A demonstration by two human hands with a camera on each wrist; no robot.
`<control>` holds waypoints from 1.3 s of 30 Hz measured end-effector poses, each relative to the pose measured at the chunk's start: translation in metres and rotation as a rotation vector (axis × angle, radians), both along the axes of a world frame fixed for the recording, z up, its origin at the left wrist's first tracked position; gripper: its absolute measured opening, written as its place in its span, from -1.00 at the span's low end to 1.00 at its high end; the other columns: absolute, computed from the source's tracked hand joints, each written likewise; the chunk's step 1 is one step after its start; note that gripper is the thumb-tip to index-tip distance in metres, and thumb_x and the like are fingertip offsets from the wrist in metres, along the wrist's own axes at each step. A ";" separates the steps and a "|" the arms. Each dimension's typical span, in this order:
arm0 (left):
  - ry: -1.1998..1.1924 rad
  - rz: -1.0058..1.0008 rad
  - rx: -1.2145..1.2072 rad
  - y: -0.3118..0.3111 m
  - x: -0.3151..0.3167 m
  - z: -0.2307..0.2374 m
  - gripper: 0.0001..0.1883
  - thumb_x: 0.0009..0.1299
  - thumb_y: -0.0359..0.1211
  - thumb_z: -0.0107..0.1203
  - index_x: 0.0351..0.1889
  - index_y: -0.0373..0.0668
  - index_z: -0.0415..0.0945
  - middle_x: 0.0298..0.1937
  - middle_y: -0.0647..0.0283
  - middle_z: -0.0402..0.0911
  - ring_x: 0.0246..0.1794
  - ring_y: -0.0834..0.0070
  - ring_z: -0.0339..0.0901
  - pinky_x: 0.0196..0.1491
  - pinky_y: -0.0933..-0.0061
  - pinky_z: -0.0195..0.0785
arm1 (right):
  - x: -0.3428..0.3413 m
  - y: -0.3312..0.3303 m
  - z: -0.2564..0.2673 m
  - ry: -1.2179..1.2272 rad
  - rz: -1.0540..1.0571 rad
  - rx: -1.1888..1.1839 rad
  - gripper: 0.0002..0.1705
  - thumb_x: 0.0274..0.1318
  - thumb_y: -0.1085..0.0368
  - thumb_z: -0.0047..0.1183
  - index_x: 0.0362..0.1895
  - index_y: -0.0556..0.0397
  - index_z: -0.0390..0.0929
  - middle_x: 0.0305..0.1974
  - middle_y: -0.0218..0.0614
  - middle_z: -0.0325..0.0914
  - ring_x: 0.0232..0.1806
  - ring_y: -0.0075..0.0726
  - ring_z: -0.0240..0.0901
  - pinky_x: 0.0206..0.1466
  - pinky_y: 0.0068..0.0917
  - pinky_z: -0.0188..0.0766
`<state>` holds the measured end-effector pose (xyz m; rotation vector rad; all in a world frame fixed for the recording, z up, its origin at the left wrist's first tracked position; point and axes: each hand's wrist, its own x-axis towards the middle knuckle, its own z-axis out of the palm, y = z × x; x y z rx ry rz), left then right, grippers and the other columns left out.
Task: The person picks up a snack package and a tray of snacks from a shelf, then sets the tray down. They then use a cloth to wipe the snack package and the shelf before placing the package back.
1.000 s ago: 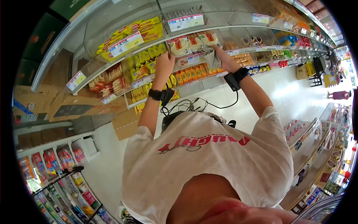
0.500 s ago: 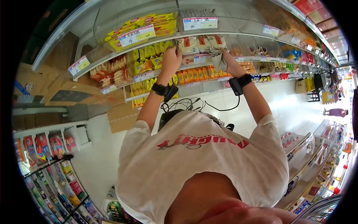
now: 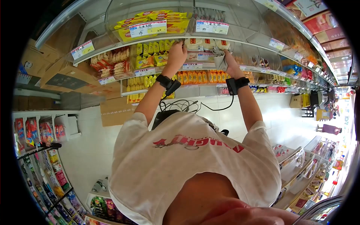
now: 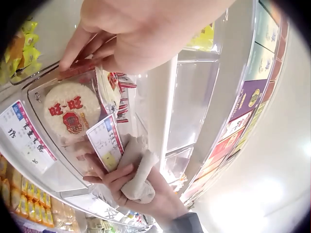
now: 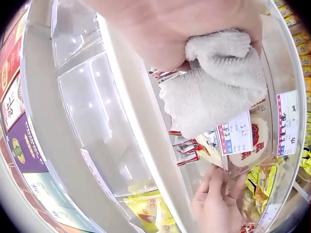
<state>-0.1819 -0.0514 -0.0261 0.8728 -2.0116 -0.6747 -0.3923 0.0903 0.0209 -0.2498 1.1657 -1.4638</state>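
A clear plastic bin (image 4: pixel 38 92) of white rice cracker packs (image 4: pixel 73 109) sits on a middle shelf, below a higher shelf edge. At its left side, my left hand (image 3: pixel 176 56) grips the bin's edge with curled fingers, beside yellow snack packets (image 3: pixel 152 48). My right hand (image 3: pixel 233 67) is at the bin's other end and holds a crumpled grey cloth (image 5: pixel 209 97). Its fingers (image 4: pixel 116 179) reach to the bin's front beside a white price card (image 4: pixel 104 141). In the right wrist view the cloth hides part of the bin.
Above, a shelf carries yellow bags (image 3: pixel 157 24) in clear bins. Orange packets (image 3: pixel 195 77) line the row below. Cardboard boxes (image 3: pixel 62 77) stand at the left, and black cables (image 3: pixel 180 106) hang before my waist. A person (image 3: pixel 330 129) stands far down the aisle.
The cracker packs now sit farther back under the upper shelf, with both hands moved along with them. My head view has turned, shifting the shelves rightward. The cloth stays in my right hand.
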 end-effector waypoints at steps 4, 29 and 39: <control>-0.104 -0.009 0.057 0.006 0.003 0.005 -0.71 0.43 -0.41 0.01 -0.06 -0.49 0.54 -0.17 -0.20 0.56 -0.21 -0.15 0.56 -0.09 -0.02 0.48 | -0.009 -0.002 -0.020 0.004 0.001 -0.010 -0.55 0.54 0.08 -0.28 0.23 0.12 0.41 0.03 -0.28 0.63 -0.09 -0.34 0.65 -0.05 -0.41 0.68; -0.214 0.062 -0.079 0.025 0.018 -0.007 -0.37 0.38 -0.34 0.13 0.36 -0.46 0.23 0.07 -0.13 0.47 0.14 -0.08 0.43 0.21 0.01 0.35 | -0.020 0.028 -0.095 0.247 -0.004 0.087 -0.47 0.37 0.02 0.08 0.23 0.14 0.48 0.03 -0.29 0.64 -0.07 -0.38 0.64 -0.04 -0.48 0.62; 0.137 -0.238 0.054 0.054 0.035 0.025 -0.87 0.40 -0.40 0.19 -0.25 -0.30 0.55 -0.28 0.14 0.55 -0.21 0.18 0.57 -0.16 0.25 0.41 | 0.012 0.146 -0.097 0.063 -0.091 -0.069 -0.52 0.41 0.19 0.02 0.28 0.21 0.42 0.23 -0.24 0.48 0.22 -0.38 0.45 0.27 -0.44 0.41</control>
